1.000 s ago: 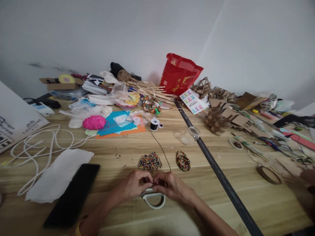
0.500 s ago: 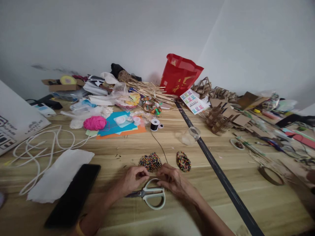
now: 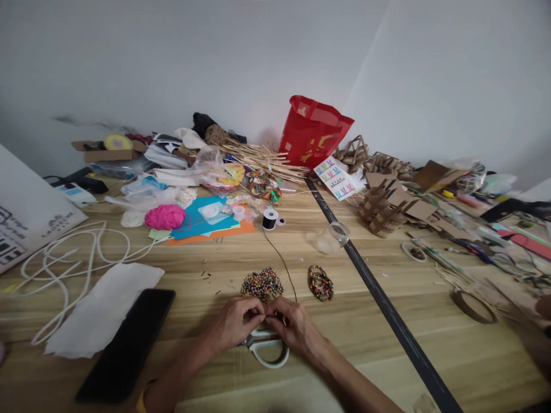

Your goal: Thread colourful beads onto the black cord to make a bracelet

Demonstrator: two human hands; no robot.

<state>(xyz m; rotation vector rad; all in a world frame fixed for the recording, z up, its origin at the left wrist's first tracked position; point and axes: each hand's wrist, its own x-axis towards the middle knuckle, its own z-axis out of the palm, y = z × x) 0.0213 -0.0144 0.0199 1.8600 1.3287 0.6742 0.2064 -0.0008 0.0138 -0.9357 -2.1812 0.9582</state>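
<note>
Near front edge of the worktop point(image 3: 451, 367), both hands meet fingertip to fingertip: left hand point(image 3: 235, 324) & right hand point(image 3: 295, 327), fingers curled tight, pinching the black cord point(image 3: 284, 264) end between them. Whether a bead is in the pinch, can't tell. Cord runs back to a black spool point(image 3: 270, 218). White-handled scissors point(image 3: 267, 350) lie under/just behind the hands. Loose bead pile point(image 3: 262, 283) just beyond the fingers; beaded bracelet point(image 3: 321, 283) to its right. Black phone point(image 3: 127, 344) well left.
</note>
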